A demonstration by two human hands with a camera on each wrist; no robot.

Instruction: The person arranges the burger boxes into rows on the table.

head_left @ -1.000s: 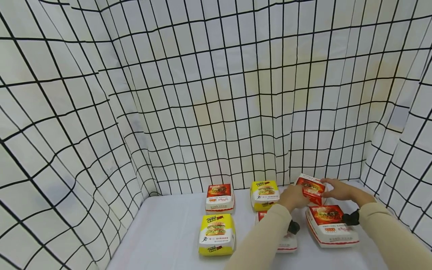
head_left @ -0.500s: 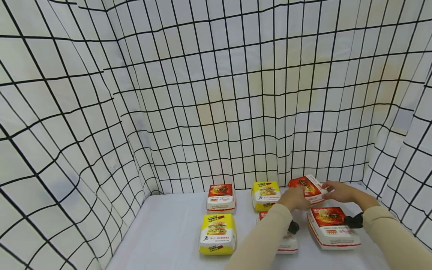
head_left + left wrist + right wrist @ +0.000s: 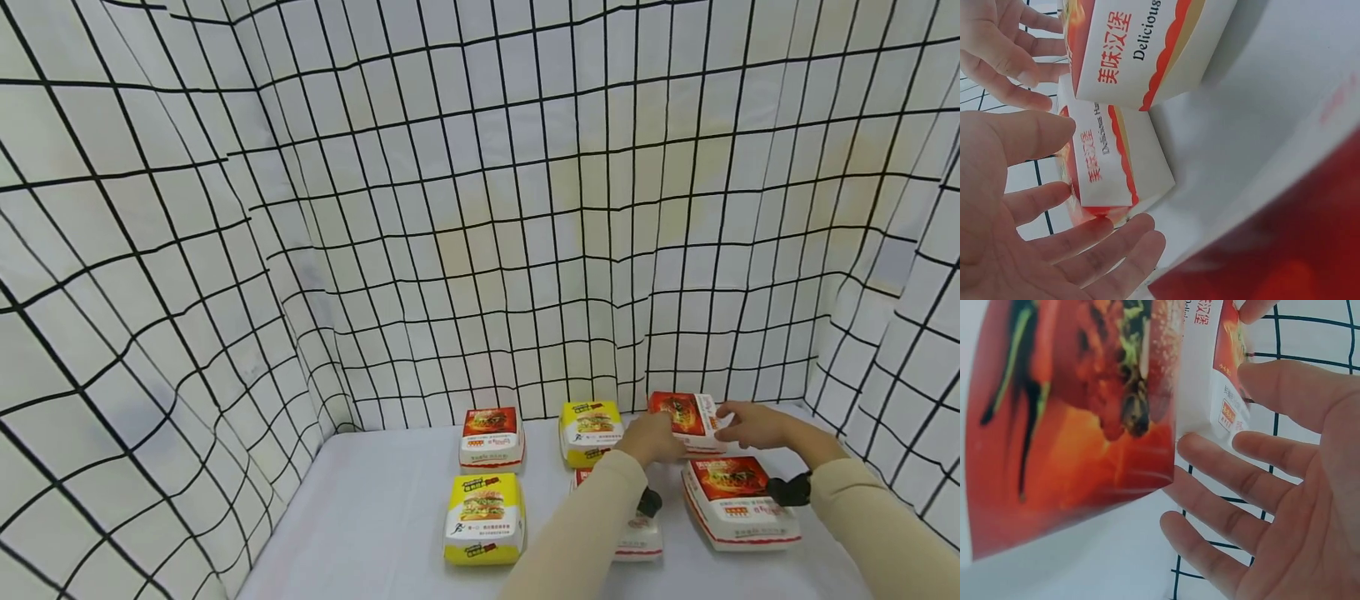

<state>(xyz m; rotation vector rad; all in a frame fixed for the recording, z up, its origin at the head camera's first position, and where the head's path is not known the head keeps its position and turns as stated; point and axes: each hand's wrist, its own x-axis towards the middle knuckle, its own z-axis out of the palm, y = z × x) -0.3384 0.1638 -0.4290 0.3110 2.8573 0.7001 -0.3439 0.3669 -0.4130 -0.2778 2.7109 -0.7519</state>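
Note:
At the back right, both hands are at a red-and-white burger box (image 3: 678, 414), which sits with its picture up and its white label strip facing right. My left hand (image 3: 651, 439) is at its left side; in the left wrist view its spread fingertips touch the box's (image 3: 1107, 159) corner and lid edge. On the other side, my right hand (image 3: 761, 427) has its thumb against the box lid (image 3: 1227, 353) and its fingers, fairly straight, along the side. A second red-and-white burger box (image 3: 741, 504) stands directly in front, below the right wrist.
Another red-and-white box (image 3: 637, 546) lies partly hidden under the left forearm. Further left are two yellow boxes (image 3: 591, 433) (image 3: 483, 518) and a red-and-white one (image 3: 491, 439). A white table (image 3: 360, 517) bears them, with a black-gridded white curtain (image 3: 480, 208) behind and at the sides.
The back-right box has turned between my hands, its white strip swinging round to the right, and it now sits flatter. My hands have barely shifted; the other boxes stay put.

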